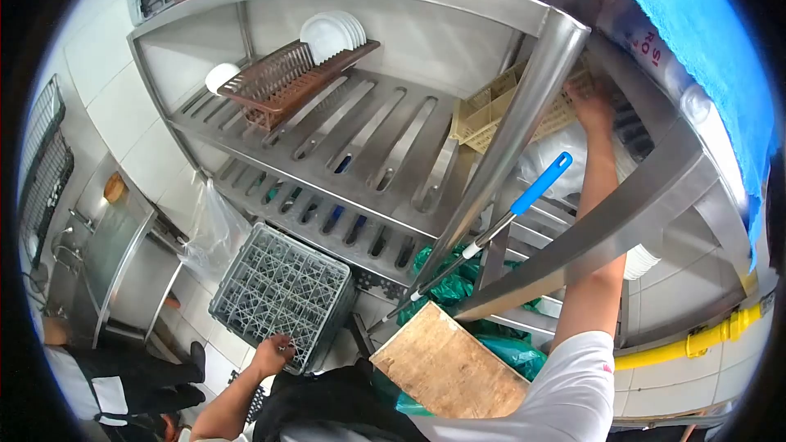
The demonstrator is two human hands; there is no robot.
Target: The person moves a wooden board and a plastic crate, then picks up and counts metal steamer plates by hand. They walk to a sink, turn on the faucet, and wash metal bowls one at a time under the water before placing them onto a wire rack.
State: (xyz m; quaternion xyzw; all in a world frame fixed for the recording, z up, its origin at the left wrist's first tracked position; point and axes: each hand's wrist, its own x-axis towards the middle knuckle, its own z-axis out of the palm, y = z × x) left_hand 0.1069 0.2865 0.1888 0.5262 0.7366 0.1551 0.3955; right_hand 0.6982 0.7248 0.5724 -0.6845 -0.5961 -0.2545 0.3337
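Grey gridded crate (pixel 278 290), cream compartmented basket (pixel 483 121)
Left hand (pixel 273 354) curls fingers over the crate's near rim; right hand (pixel 591 108) touches the basket, finger closure unclear.

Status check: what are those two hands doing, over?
Left hand at grey crate's near edge. Right hand at cream basket. Steel post crossing in front of basket.
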